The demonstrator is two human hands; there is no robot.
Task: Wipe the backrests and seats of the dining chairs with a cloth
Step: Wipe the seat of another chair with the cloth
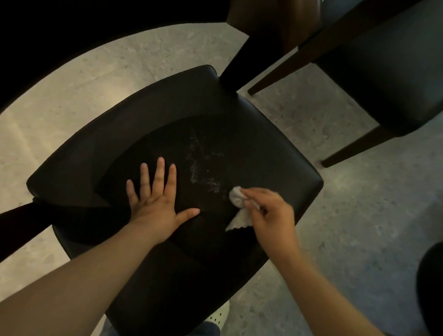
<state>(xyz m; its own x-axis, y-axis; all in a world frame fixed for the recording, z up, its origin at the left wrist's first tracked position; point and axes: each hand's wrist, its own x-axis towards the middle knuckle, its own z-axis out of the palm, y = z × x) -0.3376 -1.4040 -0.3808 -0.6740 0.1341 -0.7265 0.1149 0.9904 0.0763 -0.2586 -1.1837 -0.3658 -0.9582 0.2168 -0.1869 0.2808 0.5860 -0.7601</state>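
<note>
The dark padded seat (254, 144) of the dining chair fills the centre of the frame; it looks smooth, probably slick and slightly giving, with pale specks (203, 167) just right of its middle. The left hand (159, 198) lies flat on it at centre-left, fingers (160, 173) straight and spread, the arm reaching in from the lower left. The right hand (271, 215), at centre-right, curls its fingers round a small white cloth (237, 197), soft, light and best held bunched like this, its wad seemingly down on the seat beside the specks.
</note>
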